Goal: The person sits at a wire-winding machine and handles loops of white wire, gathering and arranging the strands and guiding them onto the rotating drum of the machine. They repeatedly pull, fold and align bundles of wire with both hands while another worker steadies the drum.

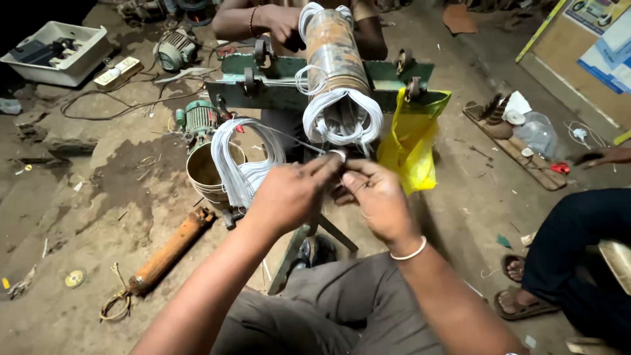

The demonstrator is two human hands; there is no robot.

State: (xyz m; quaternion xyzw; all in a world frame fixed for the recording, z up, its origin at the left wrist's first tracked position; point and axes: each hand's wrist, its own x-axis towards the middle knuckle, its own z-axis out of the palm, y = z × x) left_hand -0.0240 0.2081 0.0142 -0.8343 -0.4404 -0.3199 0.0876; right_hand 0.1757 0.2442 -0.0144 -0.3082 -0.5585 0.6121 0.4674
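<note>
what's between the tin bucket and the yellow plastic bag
In the head view, white wire loops, the cylinder's hanging coil ends and both hands' fingertips lie between bucket and bag.

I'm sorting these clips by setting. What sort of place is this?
Probably a motor rewinding workshop: a long cylindrical stator with white winding wire on a green stand, and small electric motors on the dirt floor.

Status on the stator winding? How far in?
Done: white wire loops already hang from the near end of the rusty cylindrical stator. In hand: left hand and right hand pinch a wire end together. Left: a loose white coil bundle hangs beside, not yet in.
</note>
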